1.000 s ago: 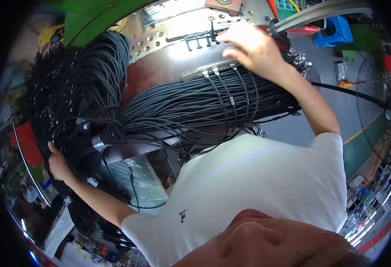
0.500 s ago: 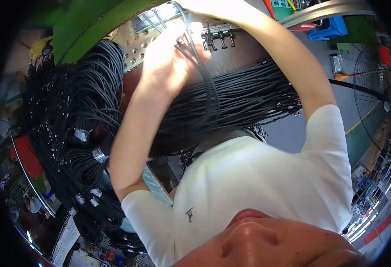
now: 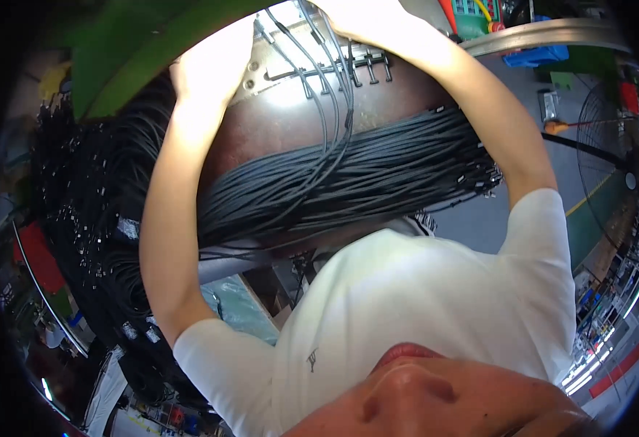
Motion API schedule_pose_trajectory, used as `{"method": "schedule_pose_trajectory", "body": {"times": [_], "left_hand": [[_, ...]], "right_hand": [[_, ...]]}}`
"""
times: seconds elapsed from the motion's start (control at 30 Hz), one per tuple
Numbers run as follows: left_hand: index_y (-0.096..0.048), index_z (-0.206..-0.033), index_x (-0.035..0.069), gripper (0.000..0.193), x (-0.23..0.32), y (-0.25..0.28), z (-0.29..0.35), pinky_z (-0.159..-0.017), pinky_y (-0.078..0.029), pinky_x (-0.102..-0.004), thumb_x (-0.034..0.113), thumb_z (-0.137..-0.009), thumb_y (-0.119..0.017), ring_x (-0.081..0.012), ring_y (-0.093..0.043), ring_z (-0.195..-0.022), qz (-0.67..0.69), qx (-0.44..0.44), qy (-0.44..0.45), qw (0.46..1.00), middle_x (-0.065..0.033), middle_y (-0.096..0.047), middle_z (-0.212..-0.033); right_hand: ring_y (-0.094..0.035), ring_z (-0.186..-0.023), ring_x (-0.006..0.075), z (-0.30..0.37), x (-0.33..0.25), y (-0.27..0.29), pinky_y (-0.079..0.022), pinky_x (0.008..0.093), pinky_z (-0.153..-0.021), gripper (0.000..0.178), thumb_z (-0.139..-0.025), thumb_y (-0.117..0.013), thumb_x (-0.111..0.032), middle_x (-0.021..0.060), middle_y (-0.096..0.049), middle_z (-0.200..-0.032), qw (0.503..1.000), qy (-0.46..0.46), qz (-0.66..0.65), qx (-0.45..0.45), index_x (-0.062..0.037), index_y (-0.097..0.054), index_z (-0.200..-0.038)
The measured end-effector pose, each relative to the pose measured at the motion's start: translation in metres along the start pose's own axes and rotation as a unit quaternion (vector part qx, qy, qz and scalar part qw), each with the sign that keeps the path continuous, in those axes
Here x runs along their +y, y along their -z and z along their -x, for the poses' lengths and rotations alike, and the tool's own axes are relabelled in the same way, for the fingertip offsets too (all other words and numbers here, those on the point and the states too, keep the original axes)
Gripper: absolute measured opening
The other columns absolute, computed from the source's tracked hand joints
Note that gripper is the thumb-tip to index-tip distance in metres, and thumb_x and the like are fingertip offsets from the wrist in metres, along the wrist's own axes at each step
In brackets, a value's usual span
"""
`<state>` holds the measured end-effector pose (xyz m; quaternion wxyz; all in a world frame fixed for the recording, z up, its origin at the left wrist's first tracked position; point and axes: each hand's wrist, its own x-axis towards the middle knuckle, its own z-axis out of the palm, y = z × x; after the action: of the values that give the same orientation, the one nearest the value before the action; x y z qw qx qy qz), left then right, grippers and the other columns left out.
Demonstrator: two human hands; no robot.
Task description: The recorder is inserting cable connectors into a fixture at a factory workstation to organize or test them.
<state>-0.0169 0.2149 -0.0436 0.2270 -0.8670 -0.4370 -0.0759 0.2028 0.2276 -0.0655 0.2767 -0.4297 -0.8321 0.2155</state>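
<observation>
Head view: cable heap point(image 3: 79, 193) at left, near green panel point(image 3: 134, 54). Left hand point(image 3: 216, 62) at panel's edge, fingertips hidden; grip can't be told. Loose cables point(image 3: 349, 116) rise from bundle point(image 3: 385, 146) across peg rack point(image 3: 370, 65), between hands. Right hand point(image 3: 367, 17) near cables' upper part, glare-washed; grip unclear. Sideways pull could snag cables on pegs; crossing slack could tangle with bundle.

Several slim black cables point(image 3: 348, 122) are seen strung across the bench point(image 3: 261, 127), their upper lengths fanned apart under bright light, with the topmost ends partly lost in glare. The strands are laid over a dark pronged rack point(image 3: 374, 57), then drawn closer together below it. Lower down, they are curved leftward across a thick bundle point(image 3: 399, 149) of matching cable, where individual strands can no longer be told apart.
</observation>
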Motion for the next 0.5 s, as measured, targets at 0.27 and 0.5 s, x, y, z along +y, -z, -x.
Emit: {"method": "schedule_pose_trajectory", "body": {"times": [0.27,0.5], "left_hand": [[-0.060,-0.117,0.011,0.039,0.000,-0.024,-0.009,-0.085,-0.048,-0.0353,0.020,-0.079,-0.060,-0.0287,-0.061,-0.092,0.108,0.027,0.029,0.993,-0.0123,-0.063,-0.105],[-0.062,-0.105,0.007,0.033,-0.008,-0.032,-0.006,-0.075,-0.048,-0.0394,0.029,-0.082,-0.065,-0.0322,-0.061,-0.081,0.197,0.081,0.075,0.974,-0.0146,-0.063,-0.091]], "right_hand": [[-0.060,-0.092,0.0255,-0.010,0.025,0.001,-0.048,0.0359,-0.078,0.027,-0.084,-0.061,-0.020,0.0142,-0.064,-0.098,0.999,-0.030,-0.030,0.014,-0.0034,-0.062,-0.105],[-0.060,-0.091,0.0257,-0.002,0.026,0.013,-0.047,0.0367,-0.078,0.028,-0.083,-0.062,-0.023,0.0154,-0.064,-0.098,0.997,-0.048,-0.058,0.028,-0.0030,-0.063,-0.103]]}}
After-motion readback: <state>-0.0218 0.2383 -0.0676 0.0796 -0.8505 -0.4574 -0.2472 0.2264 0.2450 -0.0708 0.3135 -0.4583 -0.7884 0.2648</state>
